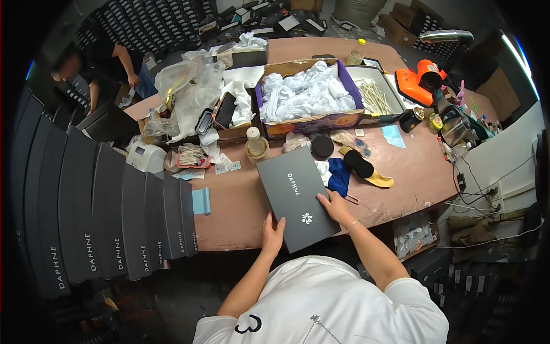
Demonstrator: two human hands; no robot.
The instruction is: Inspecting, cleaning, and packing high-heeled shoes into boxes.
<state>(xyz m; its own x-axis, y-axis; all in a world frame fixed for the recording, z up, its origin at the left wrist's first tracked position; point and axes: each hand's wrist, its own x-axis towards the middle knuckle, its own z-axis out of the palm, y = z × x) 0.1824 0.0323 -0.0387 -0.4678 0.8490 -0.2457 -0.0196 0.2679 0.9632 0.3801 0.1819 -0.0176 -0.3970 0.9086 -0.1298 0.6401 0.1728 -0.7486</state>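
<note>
A dark grey lidded shoebox (295, 189) with white print lies tilted at the front of the table, its near end reaching past the table's edge. My left hand (274, 234) grips its left side near the close corner, fingers partly hidden by the box. On the opposite side, my right hand (338, 209) holds the right edge, fingers resting on the lid. Just beyond that hand lie a blue cloth (339, 176) and a black and yellow brush or pad (359, 164), with a round black tin (322, 147) behind them.
Tall stacks of dark shoeboxes (109, 206) line the left. A purple carton (349, 86) of crumpled white paper stands at the back, beside a tray of thin sticks (375, 97). An orange heat tool (427, 80) sits back right. Another person (112, 69) works far left.
</note>
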